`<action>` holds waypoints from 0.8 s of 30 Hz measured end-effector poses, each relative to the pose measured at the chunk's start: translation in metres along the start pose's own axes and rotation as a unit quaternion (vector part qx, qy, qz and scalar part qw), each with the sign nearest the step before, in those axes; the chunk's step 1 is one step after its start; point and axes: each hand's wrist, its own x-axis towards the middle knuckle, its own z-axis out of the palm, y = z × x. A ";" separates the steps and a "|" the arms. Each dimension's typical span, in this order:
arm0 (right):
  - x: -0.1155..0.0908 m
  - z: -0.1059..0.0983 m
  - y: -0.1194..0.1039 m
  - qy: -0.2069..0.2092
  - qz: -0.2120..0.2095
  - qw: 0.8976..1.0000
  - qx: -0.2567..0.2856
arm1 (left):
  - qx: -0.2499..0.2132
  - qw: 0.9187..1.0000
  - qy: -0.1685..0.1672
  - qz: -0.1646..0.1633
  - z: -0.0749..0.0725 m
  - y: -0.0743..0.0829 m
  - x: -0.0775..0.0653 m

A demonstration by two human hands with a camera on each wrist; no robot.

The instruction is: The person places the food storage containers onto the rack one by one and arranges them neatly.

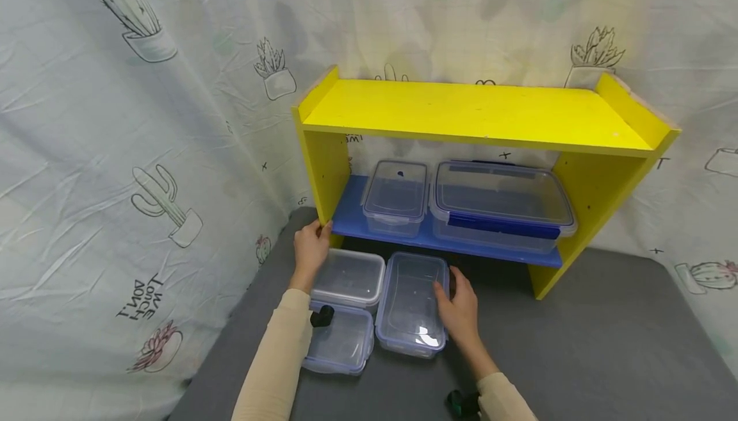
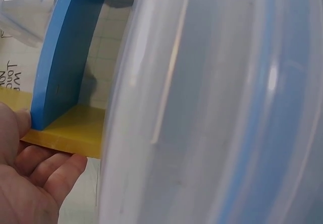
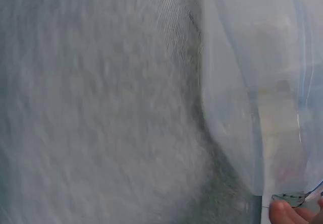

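At the lower left front edge of the yellow shelf unit (image 1: 490, 110), my left hand (image 1: 311, 248) grips the side panel. In the left wrist view, the thumb of that hand (image 2: 30, 178) lies by the blue shelf board (image 2: 63, 52) and its fingers curl under the yellow panel (image 2: 75, 130). My right hand (image 1: 460, 305) holds the right edge of a clear food container with a blue-rimmed lid (image 1: 412, 299), thumb over the lid. In the right wrist view, fingertips (image 3: 282, 213) show at the far end of the clear container (image 3: 232, 93).
Left of the held container are a clear container with a whitish lid (image 1: 350, 278) and a blue-rimmed one (image 1: 340, 341), on the dark grey table (image 1: 576, 344). A small lidded container (image 1: 396, 193) and a large one (image 1: 501, 200) sit on the blue board. Patterned cloth (image 1: 190, 120) hangs behind.
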 end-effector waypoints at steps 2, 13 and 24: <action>-0.002 0.000 0.002 -0.023 0.039 0.999 0.017 | -0.001 1.000 0.000 0.001 -0.001 0.001 0.000; -0.016 -0.005 0.003 -0.084 0.155 0.980 0.094 | 0.008 1.000 0.002 0.001 -0.001 0.003 -0.001; -0.042 -0.010 -0.001 -0.108 0.201 0.954 0.195 | 0.010 1.000 0.006 0.003 -0.001 0.001 -0.001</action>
